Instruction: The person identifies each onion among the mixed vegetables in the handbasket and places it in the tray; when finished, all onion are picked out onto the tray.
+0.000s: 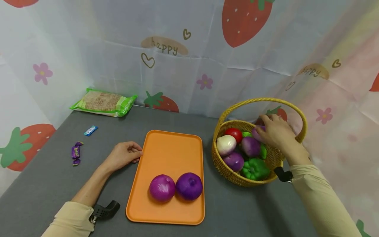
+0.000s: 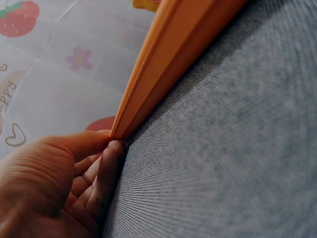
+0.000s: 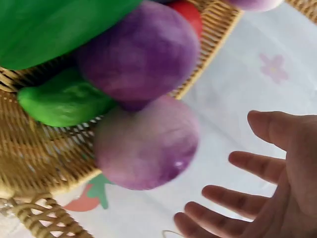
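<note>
My left hand [image 1: 124, 155] is at the left side of an orange tray [image 1: 170, 148]. In the left wrist view its thumb and a finger pinch the tray's rim. Two purple onions, one lighter [image 1: 162, 188] and one darker [image 1: 189, 186], sit side by side on the near half of the tray. Over the far right part of a wicker basket [image 1: 231, 176] reaches my right hand [image 1: 276, 131]. Seen from the right wrist, its fingers [image 3: 260, 166] are spread, apart from a round purple-and-white vegetable [image 3: 148, 144] at the basket's edge.
Inside the basket are a green bell pepper [image 1: 256, 169], a tomato [image 1: 234, 134], a white onion [image 1: 226, 145] and several purple vegetables. Its tall handle [image 1: 263, 99] arches above. A green-edged food bag [image 1: 103, 102], a blue wrapper [image 1: 90, 130] and a purple candy [image 1: 76, 153] lie left.
</note>
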The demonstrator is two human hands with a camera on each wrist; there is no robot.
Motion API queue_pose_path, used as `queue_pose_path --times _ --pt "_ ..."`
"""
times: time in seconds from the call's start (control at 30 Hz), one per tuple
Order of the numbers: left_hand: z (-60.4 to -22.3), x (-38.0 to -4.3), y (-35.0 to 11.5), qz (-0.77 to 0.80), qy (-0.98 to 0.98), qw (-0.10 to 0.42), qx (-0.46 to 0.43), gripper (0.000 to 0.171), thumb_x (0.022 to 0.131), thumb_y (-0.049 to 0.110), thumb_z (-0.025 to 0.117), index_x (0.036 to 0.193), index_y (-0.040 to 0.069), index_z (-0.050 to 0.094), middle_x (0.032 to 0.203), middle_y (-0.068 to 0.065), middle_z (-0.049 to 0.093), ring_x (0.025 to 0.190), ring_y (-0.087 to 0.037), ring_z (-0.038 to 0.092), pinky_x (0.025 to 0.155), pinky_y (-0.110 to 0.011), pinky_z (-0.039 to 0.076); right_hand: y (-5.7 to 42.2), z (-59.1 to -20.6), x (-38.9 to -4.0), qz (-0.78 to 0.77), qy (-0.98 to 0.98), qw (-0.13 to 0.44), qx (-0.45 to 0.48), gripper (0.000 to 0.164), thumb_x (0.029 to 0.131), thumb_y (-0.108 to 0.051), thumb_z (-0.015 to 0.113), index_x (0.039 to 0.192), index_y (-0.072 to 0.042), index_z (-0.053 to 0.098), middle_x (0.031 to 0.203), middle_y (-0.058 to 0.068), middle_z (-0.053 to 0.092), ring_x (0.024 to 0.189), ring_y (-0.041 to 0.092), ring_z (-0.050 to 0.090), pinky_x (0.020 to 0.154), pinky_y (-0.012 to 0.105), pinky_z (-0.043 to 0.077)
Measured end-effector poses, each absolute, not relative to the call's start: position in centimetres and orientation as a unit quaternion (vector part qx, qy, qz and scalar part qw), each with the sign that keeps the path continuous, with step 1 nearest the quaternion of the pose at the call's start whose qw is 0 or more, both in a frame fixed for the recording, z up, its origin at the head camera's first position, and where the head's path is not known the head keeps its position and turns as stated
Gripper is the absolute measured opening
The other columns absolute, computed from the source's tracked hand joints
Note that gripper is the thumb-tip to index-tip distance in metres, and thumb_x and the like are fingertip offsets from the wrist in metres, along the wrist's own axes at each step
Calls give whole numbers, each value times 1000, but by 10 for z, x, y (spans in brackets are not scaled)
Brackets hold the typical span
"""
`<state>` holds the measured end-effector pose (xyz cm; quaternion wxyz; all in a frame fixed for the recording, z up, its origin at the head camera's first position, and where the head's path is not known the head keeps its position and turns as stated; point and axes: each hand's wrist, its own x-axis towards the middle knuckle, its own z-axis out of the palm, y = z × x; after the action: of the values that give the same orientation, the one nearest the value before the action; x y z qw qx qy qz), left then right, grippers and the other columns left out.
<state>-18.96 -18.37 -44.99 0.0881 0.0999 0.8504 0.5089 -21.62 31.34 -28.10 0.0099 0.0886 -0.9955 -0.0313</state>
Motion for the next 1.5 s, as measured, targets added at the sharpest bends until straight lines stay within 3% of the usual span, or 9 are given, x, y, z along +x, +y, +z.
queue_pose_path --times 0.17,0.4,0.47,0.57,0.7,0.9,1.13,1.27,1.5 --pt "-452 -190 -182 511 849 88 101 25 93 19 67 105 -3 66 83 -11 70 64 -10 64 63 -23 55 322 -292 -222 -95 -991 -29 91 62 98 -52 44 139 -5 47 136 35 48 117 56 49 90 67 43" --pt "-452 -189 -181 506 853 88 98 25 93 20 67 104 -3 66 83 -11 71 65 -10 64 63 -23 54 324 -304 -220 -21 -994 -70 85 58 100 -40 47 142 0 42 141 40 37 127 57 40 96 66 42" --pt "-452 -188 -181 504 854 88 98 26 93 20 67 105 -3 66 84 -11 71 65 -10 64 63 -23 54 325 -306 -219 -11 -994 -63 83 56 99 -37 49 140 0 43 139 41 39 123 57 43 91 66 45" --pt "-451 -187 -181 503 854 89 97 26 93 20 67 105 -3 66 84 -11 71 65 -11 64 63 -23 54 325 -309 -217 -18 -994 -34 99 49 97 -33 53 133 1 48 124 38 52 106 52 55 80 60 50" --pt "-452 -186 -181 503 854 91 96 26 93 20 67 104 -3 66 84 -11 70 65 -11 64 63 -23 54 326 -311 -215 -54 -992 34 107 45 91 -36 62 121 -2 58 106 33 59 94 51 57 78 59 48" --pt "-452 -187 -181 503 854 89 97 25 93 19 67 104 -3 66 83 -11 70 65 -11 64 63 -23 55 319 -303 -198 -12 -992 96 85 53 82 -37 70 125 -8 57 115 32 49 103 54 49 77 63 44" --pt "-450 -190 -181 503 855 82 103 24 93 18 67 104 -3 66 83 -11 70 64 -11 64 63 -24 54 292 -299 -159 54 -946 239 213 53 71 -22 74 119 -5 62 111 27 51 94 41 52 75 52 46" --pt "-450 -190 -182 501 856 81 99 25 92 19 68 104 -3 66 83 -11 71 64 -10 64 63 -23 54 273 -299 -136 68 -928 253 265 56 71 -21 75 124 -6 61 120 25 52 93 34 58 66 44 52" --pt "-450 -189 -182 503 855 81 99 25 93 18 67 104 -3 66 84 -11 70 65 -10 64 63 -23 55 239 -306 -95 59 -904 237 351 64 67 -29 80 126 -13 61 123 15 57 105 30 58 83 44 53"
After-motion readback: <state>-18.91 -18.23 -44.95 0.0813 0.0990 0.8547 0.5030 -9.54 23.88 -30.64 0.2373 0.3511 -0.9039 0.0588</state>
